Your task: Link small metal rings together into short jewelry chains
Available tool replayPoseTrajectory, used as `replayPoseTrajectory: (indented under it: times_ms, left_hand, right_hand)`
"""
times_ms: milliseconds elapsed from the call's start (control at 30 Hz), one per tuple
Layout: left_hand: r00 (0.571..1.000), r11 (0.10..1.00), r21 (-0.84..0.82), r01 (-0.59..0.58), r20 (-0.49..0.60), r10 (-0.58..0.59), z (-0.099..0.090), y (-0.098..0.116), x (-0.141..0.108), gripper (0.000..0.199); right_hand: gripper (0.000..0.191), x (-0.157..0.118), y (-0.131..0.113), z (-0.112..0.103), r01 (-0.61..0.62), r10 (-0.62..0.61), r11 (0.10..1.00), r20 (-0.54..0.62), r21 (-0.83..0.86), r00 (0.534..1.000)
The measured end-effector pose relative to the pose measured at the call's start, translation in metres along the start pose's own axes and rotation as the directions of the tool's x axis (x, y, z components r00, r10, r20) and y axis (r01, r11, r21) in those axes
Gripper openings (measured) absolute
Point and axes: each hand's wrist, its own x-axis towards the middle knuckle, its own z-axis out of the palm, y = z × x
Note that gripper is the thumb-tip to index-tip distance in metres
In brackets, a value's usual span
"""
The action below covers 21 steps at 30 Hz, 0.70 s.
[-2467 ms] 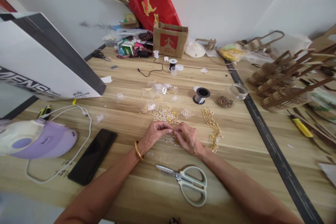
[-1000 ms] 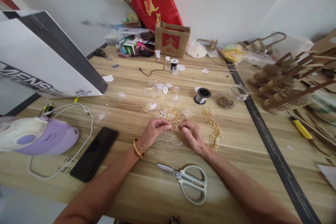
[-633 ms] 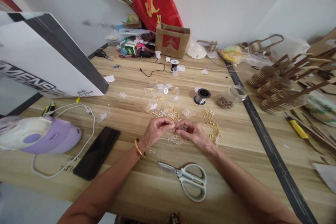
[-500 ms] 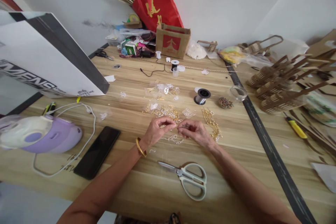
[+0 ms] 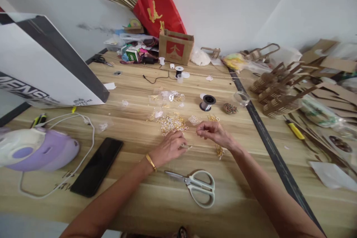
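Note:
My left hand (image 5: 170, 148), with a gold bangle (image 5: 151, 162) at the wrist, is lowered to the table. Its fingers curl over a silver chain (image 5: 187, 146), one end of which sticks out by the fingertips. My right hand (image 5: 214, 133) is raised a little to the right, thumb and fingers pinched together; whatever is between them is too small to make out. Gold chains (image 5: 220, 151) lie partly hidden beneath that hand. Just beyond my left hand spreads a pile of small gold and silver findings (image 5: 172, 122). Scissors (image 5: 196, 185) with pale handles lie nearer me, blades slightly apart.
A black phone (image 5: 97, 166) and a purple-and-white device (image 5: 41, 150) with a white cable are at left. Farther back stand a wire spool (image 5: 208, 102), a heap of beads (image 5: 230, 108) and a glass dish (image 5: 241, 99). Small woven baskets (image 5: 279, 93) crowd the right.
The hands were together at the fingertips and have parted. My left hand came down over the silver chain; my right hand moved slightly right. The view shifted a little.

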Motion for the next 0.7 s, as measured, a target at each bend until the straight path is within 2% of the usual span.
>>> replayPoseTrajectory:
  times_ms: [133,300,467,600,700]
  left_hand:
    - [0.992,0.986,0.120,-0.114,0.058,0.108,0.008,0.003,-0.006,0.015]
    - [0.986,0.977,0.148,-0.151,0.085,0.140,0.007,0.008,-0.005,0.016]
    - [0.983,0.970,0.169,-0.176,0.079,0.164,0.004,0.003,-0.006,0.015]
    - [0.980,0.966,0.162,-0.201,0.037,0.197,0.003,-0.003,-0.008,0.013]
    - [0.979,0.968,0.152,-0.201,0.006,0.202,0.003,-0.004,-0.008,0.013]
  right_hand:
    - [0.026,-0.009,0.008,0.002,-0.036,0.037,0.998,-0.027,0.044,0.999]
    - [0.026,-0.019,0.013,0.005,-0.064,0.071,0.991,-0.058,0.119,0.996]
    - [0.030,-0.028,0.021,0.008,-0.116,0.131,0.975,-0.066,0.190,0.989]
    - [0.031,-0.034,0.033,0.016,-0.140,0.146,0.977,-0.026,0.161,0.989]
    - [0.033,-0.037,0.037,0.022,-0.130,0.131,0.991,-0.025,0.036,0.991]
